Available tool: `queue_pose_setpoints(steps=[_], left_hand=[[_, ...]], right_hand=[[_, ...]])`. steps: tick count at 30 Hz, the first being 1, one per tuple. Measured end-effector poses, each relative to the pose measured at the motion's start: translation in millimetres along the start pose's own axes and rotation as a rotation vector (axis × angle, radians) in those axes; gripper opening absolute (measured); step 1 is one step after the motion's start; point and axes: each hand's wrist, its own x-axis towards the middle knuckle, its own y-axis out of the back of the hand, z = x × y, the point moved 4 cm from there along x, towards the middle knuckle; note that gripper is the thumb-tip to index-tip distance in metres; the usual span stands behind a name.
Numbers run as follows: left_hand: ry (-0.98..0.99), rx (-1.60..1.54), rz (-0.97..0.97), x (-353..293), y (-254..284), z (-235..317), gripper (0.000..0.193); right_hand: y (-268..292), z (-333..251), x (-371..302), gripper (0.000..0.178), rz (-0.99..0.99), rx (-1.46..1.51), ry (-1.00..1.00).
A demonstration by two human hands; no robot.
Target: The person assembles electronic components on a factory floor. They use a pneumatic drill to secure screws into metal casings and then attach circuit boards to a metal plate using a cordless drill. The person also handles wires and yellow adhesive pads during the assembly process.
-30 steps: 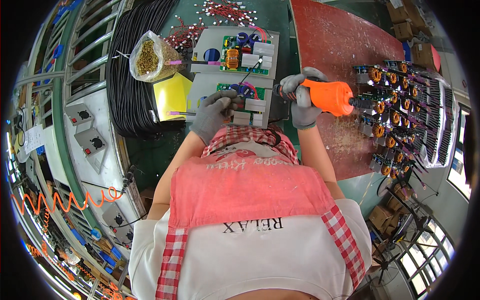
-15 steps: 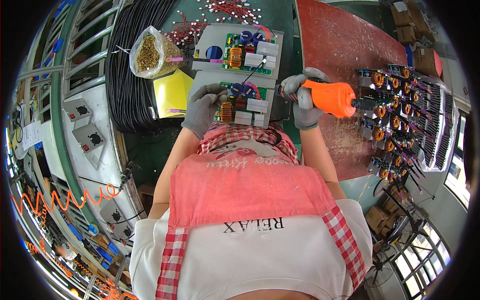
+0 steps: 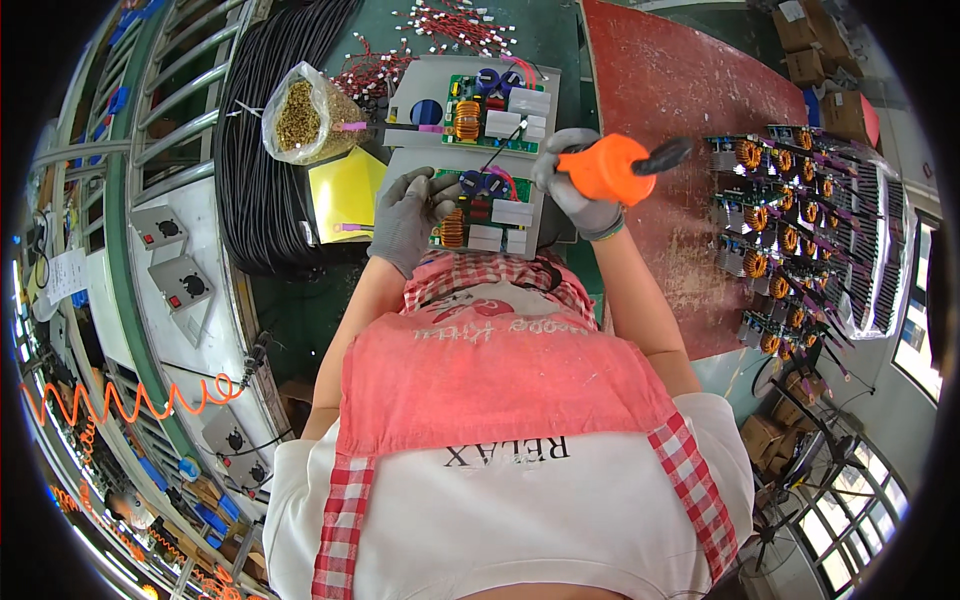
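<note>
My right hand, in a grey glove, is wrapped round an orange electric screwdriver. It is raised at the right edge of the nearer metal panel, and the tool's black cord end points right. The driver's tip is hidden behind the fingers. My left hand, gloved too, rests at the left side of the nearer circuit board. Its fingers are bent together by the copper coil; anything between them is too small to see. A second board lies on the farther metal panel.
A bag of brass-coloured screws stands left of the panels, beside a yellow sheet and coiled black cable. Red wires with white plugs lie at the back. Finished-looking boards crowd the red board's right side.
My right hand has moved a little left, toward the nearer panel, and the screwdriver has swung so its rear end tilts up. My left hand's fingers have shifted slightly over the coil.
</note>
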Motion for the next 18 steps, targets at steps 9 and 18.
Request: queue_pose_setpoints(steps=[9,18], left_hand=[[0.231,-0.192,-0.132,2,-5,0,0.032],[0.404,-0.442,-0.334,21,-34,20,0.029]], right_hand=[[-8,-102,35,0.043,0.039,0.679,0.184],[-39,-130,53,0.056,0.007,0.595,0.377]])
